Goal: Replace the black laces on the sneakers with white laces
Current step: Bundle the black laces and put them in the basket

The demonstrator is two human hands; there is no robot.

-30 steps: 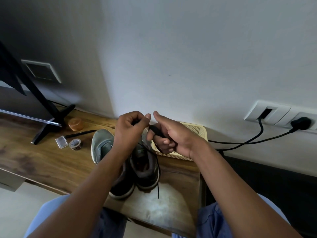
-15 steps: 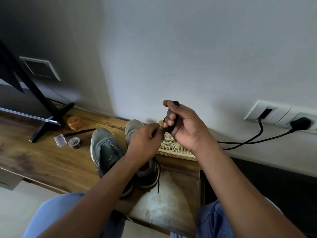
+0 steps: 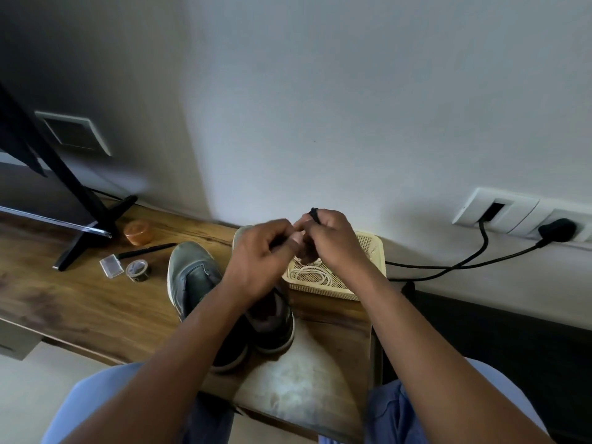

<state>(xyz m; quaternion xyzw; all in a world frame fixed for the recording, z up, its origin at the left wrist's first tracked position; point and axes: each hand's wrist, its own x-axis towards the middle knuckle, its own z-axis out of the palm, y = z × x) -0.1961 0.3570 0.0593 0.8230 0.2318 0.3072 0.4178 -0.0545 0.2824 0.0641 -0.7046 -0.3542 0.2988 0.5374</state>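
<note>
Two grey sneakers stand side by side on the wooden table: the left sneaker (image 3: pixel 195 280) is unlaced and in plain sight, the right sneaker (image 3: pixel 272 325) is partly hidden behind my left hand. My right hand (image 3: pixel 333 238) grips a bundled black lace (image 3: pixel 314 214), whose end sticks out above the fist. My left hand (image 3: pixel 262 254) pinches the same lace right beside it, above the right sneaker. White laces (image 3: pixel 310 274) lie coiled in a cream perforated tray (image 3: pixel 368 251) behind the shoes.
On the wooden table (image 3: pixel 80 299) lie an orange round container (image 3: pixel 138 232), a black pen (image 3: pixel 147 250), a small clear box (image 3: pixel 111 266) and a tape roll (image 3: pixel 137 270). A black stand foot (image 3: pixel 93 232) sits at left. Black cables (image 3: pixel 464 264) run to wall sockets at right.
The dangling black lace end seen beside the right sneaker is gone, gathered into my hands. My left hand rose to meet the right hand; both now sit close together above the tray's edge.
</note>
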